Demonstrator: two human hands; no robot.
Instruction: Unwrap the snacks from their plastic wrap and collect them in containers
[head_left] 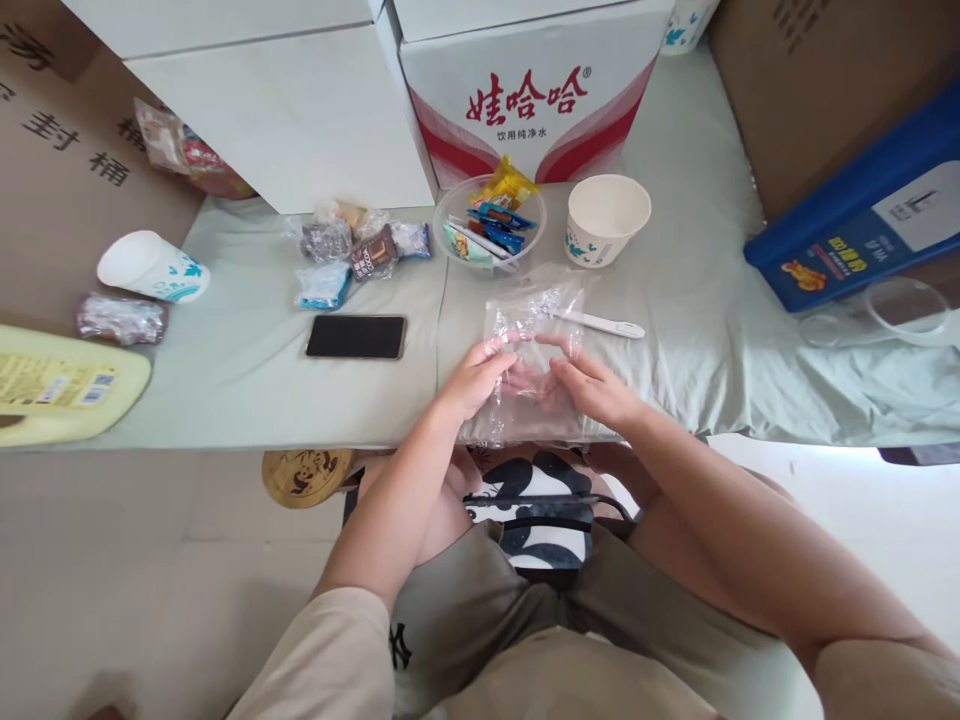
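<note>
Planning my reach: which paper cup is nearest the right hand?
The white cup just right of the clear bowl; the far-left cup and top-edge cup are farther away.

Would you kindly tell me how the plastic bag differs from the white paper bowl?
The plastic bag is see-through, while the paper bowl is opaque white with a blue-green print. The bag looks thin and crumpled; the bowl keeps a round, open shape. The left hand and right hand hold the bag, whereas neither touches the bowl.
</note>
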